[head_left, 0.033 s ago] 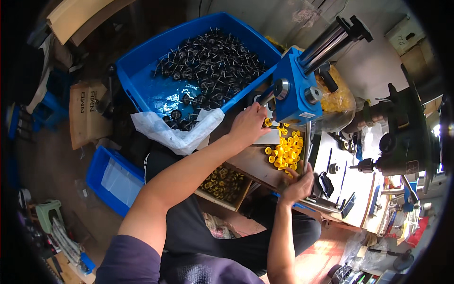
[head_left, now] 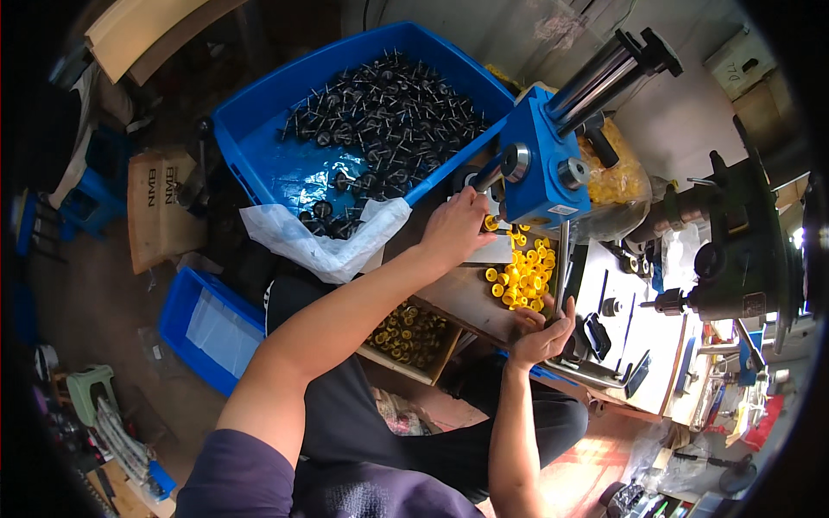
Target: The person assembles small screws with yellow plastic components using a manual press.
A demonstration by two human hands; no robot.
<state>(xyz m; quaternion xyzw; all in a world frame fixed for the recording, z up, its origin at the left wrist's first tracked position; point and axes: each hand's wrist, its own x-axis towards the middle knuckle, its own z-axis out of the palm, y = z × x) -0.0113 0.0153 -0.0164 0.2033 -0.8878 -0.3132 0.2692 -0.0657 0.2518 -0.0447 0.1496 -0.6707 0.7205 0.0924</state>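
Observation:
My left hand (head_left: 455, 226) is at the foot of a blue bench press (head_left: 542, 168), its fingers curled beside the press's lower shaft. Whatever it grips is hidden behind the fingers. A yellow plastic cap (head_left: 491, 223) sits right by its fingertips. Loose yellow caps (head_left: 521, 278) lie heaped on the bench to the right of that hand. Close to the near end of this heap is my right hand (head_left: 542, 338), palm turned up and fingers apart, beside an upright metal rod (head_left: 563, 263). Nothing shows in it.
A large blue tub (head_left: 250, 164) of black parts with metal pins stands beyond my left arm. Below the bench is an open wooden drawer (head_left: 419, 373) of small yellowish pieces. A dark drill press (head_left: 734, 259) stands at right, a smaller blue bin (head_left: 186, 345) at left.
My right hand has drawn back slightly from the yellow caps and turned, its fingers now nearer the metal rod. My left hand stays at the press.

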